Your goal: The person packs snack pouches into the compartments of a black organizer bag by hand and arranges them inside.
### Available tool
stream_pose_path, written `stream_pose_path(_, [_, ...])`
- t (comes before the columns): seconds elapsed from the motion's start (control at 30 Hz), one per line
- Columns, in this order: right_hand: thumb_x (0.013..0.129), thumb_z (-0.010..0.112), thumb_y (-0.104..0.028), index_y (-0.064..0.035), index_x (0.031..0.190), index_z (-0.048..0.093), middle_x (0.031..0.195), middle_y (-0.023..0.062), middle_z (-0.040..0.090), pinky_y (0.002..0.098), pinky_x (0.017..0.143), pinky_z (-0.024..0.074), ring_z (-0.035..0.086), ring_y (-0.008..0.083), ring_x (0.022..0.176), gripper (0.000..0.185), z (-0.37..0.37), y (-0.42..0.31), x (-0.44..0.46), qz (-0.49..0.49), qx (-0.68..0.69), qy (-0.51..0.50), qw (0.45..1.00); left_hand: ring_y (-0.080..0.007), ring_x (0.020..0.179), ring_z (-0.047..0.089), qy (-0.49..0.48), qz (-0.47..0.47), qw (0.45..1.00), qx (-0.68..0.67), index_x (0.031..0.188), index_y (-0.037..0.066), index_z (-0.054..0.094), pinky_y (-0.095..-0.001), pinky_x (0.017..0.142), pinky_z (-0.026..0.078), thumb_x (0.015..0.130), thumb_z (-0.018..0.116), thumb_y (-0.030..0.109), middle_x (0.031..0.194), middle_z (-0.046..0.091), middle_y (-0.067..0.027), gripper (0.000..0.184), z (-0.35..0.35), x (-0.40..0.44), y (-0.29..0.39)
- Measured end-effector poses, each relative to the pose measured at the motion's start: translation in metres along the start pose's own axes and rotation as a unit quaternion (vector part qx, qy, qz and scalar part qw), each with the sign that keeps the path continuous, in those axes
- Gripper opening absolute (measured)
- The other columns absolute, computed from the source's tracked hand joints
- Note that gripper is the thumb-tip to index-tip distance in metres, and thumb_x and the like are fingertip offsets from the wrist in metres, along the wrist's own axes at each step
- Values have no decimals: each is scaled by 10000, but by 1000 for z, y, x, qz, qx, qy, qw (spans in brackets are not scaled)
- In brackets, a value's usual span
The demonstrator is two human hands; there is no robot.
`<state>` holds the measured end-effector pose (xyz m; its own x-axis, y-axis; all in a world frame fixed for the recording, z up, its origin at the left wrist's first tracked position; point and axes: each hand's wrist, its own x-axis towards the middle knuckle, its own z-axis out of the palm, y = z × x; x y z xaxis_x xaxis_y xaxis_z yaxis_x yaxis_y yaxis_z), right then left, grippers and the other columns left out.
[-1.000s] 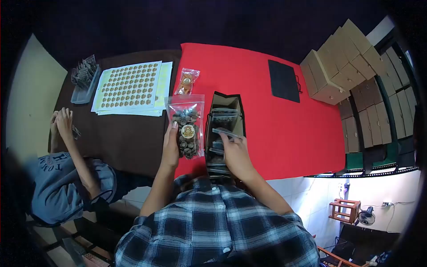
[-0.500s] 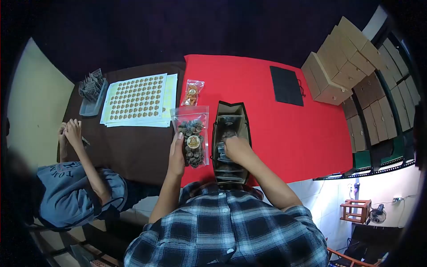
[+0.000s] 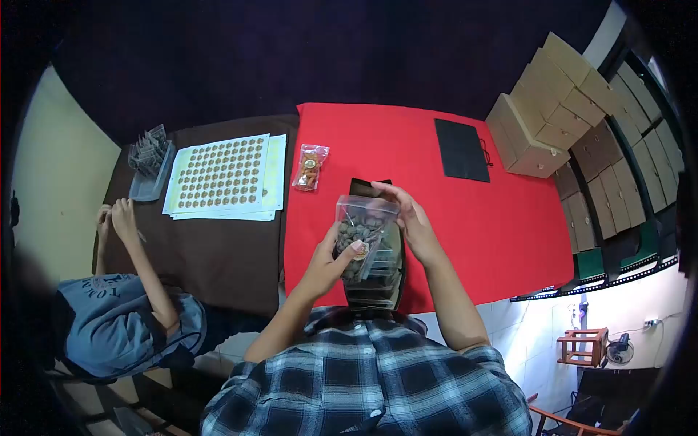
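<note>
My left hand (image 3: 329, 260) grips a clear pouch of dark round pieces (image 3: 356, 231) by its lower left side, thumb on the front near a round label. The pouch is tilted over an open black bag (image 3: 376, 293), hiding much of its opening. Several small clear packets stand inside the bag. At the pouch's upper right edge is my right hand (image 3: 408, 218), its fingers apart and holding nothing that I can see. A small clear packet of orange pieces (image 3: 310, 167) lies on the red cloth (image 3: 472, 232), beyond the bag to the left.
Stacked cardboard boxes (image 3: 538, 152) and a flat black bag (image 3: 462, 150) are at the right. On the brown cloth (image 3: 218, 254) lie sticker sheets (image 3: 222, 174), beside a plastic tray of packets (image 3: 151, 187). A co-worker's hands (image 3: 116, 218) are at the far left.
The left hand has brought the pouch rightward from beside the black bag to above it. My right hand has come up out of the bag, and its fingers have opened beside the pouch.
</note>
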<state>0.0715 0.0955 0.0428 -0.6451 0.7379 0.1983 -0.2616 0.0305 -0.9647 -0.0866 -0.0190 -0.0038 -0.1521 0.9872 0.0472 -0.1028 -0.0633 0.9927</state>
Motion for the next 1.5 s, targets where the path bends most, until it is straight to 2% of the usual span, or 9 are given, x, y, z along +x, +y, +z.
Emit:
stream_pose_path(0.2, [935,590,-144,45,914,717,817,85,670,276,728,453,593,127,800,229,-11,-43,-4,-53,-213,73,973,-190,1140,542,-104,21,993,45,1369,-21,396,-343,984,415,951,581,300,1208,579,-151,559,0,25,26])
stream_pose_path(0.37, [882,616,-102,18,920,702,813,121,667,308,704,485,637,198,771,153,-14,-54,-5,-86,-324,83,938,-199,1227,482,-83,102,990,-55,1399,19,383,-356,1042,367,932,611,311,1291,521,-159,596,15,39,34])
stream_pose_path(0.63, [869,591,-36,25,902,674,826,133,660,345,726,492,635,263,784,109,-9,-45,-13,-162,-359,40,918,-193,937,664,-70,111,986,106,956,41,745,-389,982,437,852,690,155,1031,704,-119,164,3,63,57])
stream_pose_path(0.77, [869,575,-14,44,897,648,816,139,648,336,714,486,625,256,784,98,-18,-52,-25,-145,-366,19,919,-268,1149,599,-155,153,959,184,1062,84,722,-595,1139,109,936,571,229,1137,681,-122,245,0,50,67])
stream_pose_path(0.9, [872,551,-9,38,911,659,814,155,635,338,692,483,620,257,747,124,-22,-55,-34,-88,-353,21,931,-236,1280,495,-234,81,962,113,1210,80,649,-580,1152,27,998,440,281,1256,628,-96,360,-1,44,59])
stream_pose_path(1.07, [925,540,-57,45,895,670,822,59,667,280,623,463,594,125,700,168,-58,-43,-29,-91,-249,361,894,-289,1204,526,-95,129,978,137,1251,22,561,-373,1030,400,888,406,10,1326,542,-139,395,1,56,50])
stream_pose_path(1.17, [955,538,-80,60,1087,632,1020,116,673,286,787,518,645,160,914,214,-74,-56,-20,-60,-117,437,890,-346,1183,521,-41,171,917,359,1098,-6,588,-399,1016,410,776,429,-73,1253,553,-182,365,7,68,32])
stream_pose_path(1.23, [936,551,-37,60,1174,584,1105,140,648,295,849,511,629,181,1007,260,-79,-49,-18,-83,-85,392,912,-378,1191,501,-89,132,896,416,941,-1,596,-436,1006,415,764,467,-58,1254,532,-205,227,17,68,11])
stream_pose_path(1.5, [881,561,76,3,1224,624,1089,68,616,245,855,481,603,130,998,357,-47,-6,-1,-91,-249,273,925,-417,1160,471,-91,43,805,585,1090,-75,607,-465,965,453,716,631,82,1332,467,-274,407,37,85,-45])
